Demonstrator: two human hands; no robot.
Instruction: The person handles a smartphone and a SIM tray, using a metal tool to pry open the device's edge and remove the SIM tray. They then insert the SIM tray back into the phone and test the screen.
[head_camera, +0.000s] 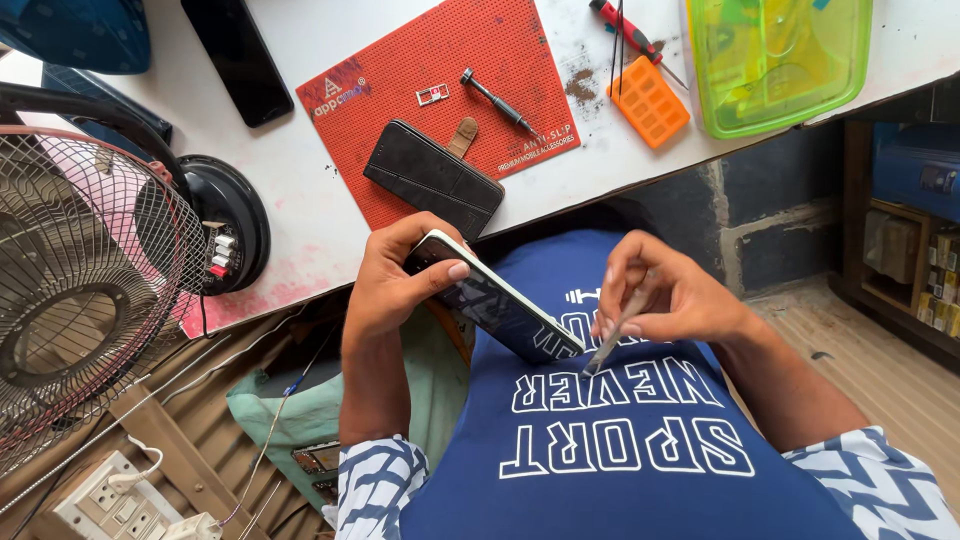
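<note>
1. Left hand (395, 285): fingers closed around the upper end of a smartphone (495, 300), thumb laid across its face. The phone is held in the air above the lap, in front of the blue shirt (620, 450), off the bench.
2. Smartphone: light-edged, dark face. Its long axis runs diagonally from the left hand, at upper left, down to its free lower end at lower right.
3. Right hand (670, 295): fingers pinched shut on a slim metal tool (610, 340), probably tweezers. The tip points down and left, ending just beside the phone's free end; whether it touches cannot be told.
4. Key relation: the phone's free end lies just left of the right-hand fingers. The right hand is the one nearer that end; the left steadies the far end.
5. Bench (300, 190), white, above the hands: red perforated mat (440, 60) carrying a black wallet case (432, 178), a small screwdriver (497, 102) and a small card tray (432, 94).
6. Also on the bench: a dark phone (238, 58), an orange parts tray (648, 100), a green lidded box (780, 60).
7. At left: a wire-guard fan (80, 290); a socket strip (115, 500) below it.
</note>
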